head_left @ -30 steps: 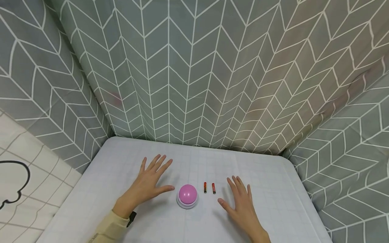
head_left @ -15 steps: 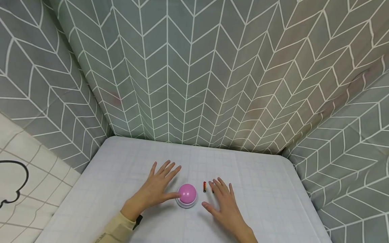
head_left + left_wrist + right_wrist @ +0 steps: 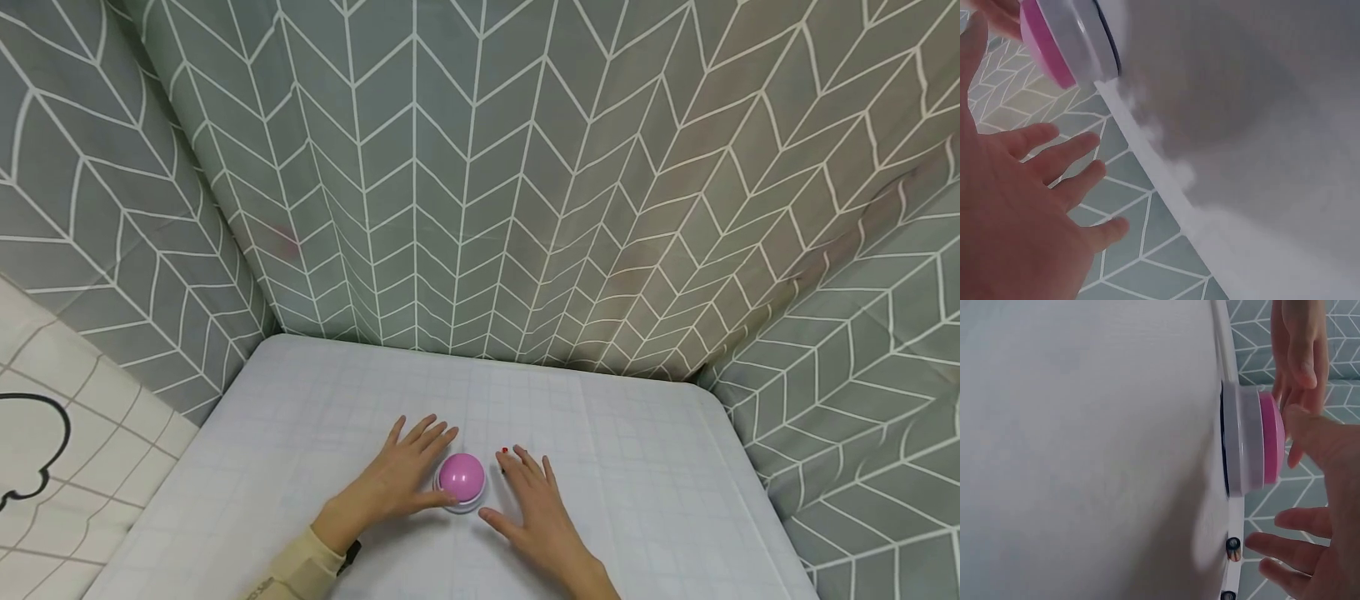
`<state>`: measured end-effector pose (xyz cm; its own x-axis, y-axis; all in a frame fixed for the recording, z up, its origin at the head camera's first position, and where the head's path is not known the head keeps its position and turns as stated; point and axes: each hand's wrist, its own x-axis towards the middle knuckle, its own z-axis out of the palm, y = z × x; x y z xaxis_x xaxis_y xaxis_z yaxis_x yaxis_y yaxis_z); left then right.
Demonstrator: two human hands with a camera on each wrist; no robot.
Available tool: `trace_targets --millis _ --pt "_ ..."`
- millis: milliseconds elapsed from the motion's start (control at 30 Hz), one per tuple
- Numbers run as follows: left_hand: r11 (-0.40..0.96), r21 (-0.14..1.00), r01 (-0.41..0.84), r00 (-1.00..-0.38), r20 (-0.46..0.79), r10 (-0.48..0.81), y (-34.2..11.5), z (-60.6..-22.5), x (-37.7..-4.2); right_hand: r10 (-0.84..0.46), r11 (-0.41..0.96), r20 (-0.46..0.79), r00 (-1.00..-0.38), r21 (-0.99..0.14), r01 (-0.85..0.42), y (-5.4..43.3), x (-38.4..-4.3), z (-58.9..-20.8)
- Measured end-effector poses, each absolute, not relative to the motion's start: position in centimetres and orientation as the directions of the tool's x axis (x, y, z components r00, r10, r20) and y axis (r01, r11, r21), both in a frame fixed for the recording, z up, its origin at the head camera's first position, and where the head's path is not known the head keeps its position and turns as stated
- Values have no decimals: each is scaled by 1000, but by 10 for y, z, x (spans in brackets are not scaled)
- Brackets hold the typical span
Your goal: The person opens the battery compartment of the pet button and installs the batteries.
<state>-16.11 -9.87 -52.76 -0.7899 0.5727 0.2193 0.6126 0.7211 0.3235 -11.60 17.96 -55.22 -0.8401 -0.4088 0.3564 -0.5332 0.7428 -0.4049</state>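
Note:
A round push button with a glossy pink dome (image 3: 461, 477) and a white base (image 3: 1244, 440) stands on the table. My left hand (image 3: 397, 482) is just left of it, fingers spread, the thumb crossing the base's front edge in the head view. In the left wrist view that hand (image 3: 1029, 206) holds nothing. To the button's right hovers my right hand (image 3: 536, 512), its fingers apart and relaxed. Two small batteries lie near it. One battery (image 3: 1233, 549) shows end-on in the right wrist view, the other battery (image 3: 1228, 595) at the bottom edge; from the head, the right fingers mostly cover them.
A white cloth covers the table (image 3: 637, 467). Grey curtains (image 3: 480, 183) with white chevron lines hang behind it and on both sides. At the left is a white gridded cloth (image 3: 82, 467) with a black outline drawing.
Both hands have moved inward toward the button. The right hand has come left over the batteries, which it now mostly hides. Button and batteries stay put.

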Motion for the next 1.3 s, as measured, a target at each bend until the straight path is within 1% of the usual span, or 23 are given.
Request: trace_targets --millis 167,367,500,633,767,933,1167,1300 --pt "702 363 613 -788 212 578 -94 -532 -158 -438 727 369 -820 -391 -564 173 -117 -556" --pt "699 342 628 -776 200 599 -90 -540 -158 -463 725 351 -814 -378 -575 169 -117 -559" --pt "698 317 643 -763 184 619 -89 -542 -158 -473 716 397 -786 -347 -606 167 -118 -560" --pt "697 278 660 -750 199 631 -87 -543 -158 -480 717 435 -762 -306 -626 165 -120 -561" --pt "691 278 668 -744 205 636 -85 -543 -157 -478 725 416 -773 -310 -615 164 -120 -562" --pt "670 307 676 -735 216 642 -83 -544 -156 -470 730 386 -794 -336 -595 162 -118 -562" --pt "668 315 674 -737 225 637 -81 -544 -159 -473 722 419 -775 -321 -614 161 -118 -560" --pt "663 319 678 -733 222 643 -80 -544 -160 -468 723 420 -778 -324 -610 161 -119 -560"
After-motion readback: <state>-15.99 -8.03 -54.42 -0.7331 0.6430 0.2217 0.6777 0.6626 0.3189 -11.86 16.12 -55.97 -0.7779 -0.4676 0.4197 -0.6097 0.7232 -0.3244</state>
